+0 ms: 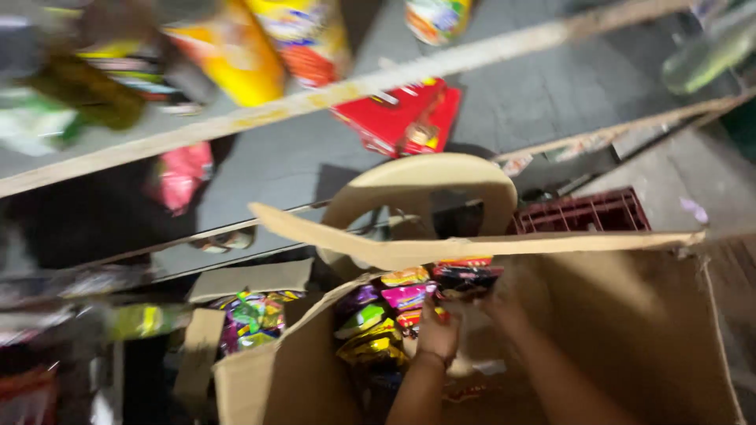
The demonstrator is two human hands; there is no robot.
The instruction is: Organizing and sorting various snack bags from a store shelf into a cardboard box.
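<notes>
On the far left, blurred yellow and orange packets (pixel 236 55) stand on the upper shelf (pixel 260 110), with a pink packet (pixel 181 175) on the shelf below. Lower down, a small open carton (pixel 236 283) holds green and purple wrappers.

Our left hand (pixel 437 330) reaches into the big cardboard box (pixel 630 338), fingers curled against the stacked snack packets (pixel 394 311), yellow, pink and purple, packed along the box's left wall; we cannot tell whether it grips one. Our right hand (pixel 500 303) sits just beside it, too blurred to judge how far open.

The box's flap (pixel 472 245) crosses above our hands. To the right the box's inside lies bare. Beyond, a red packet (pixel 402 118) lies on a shelf, and a red crate (pixel 583 211) stands behind the box.
</notes>
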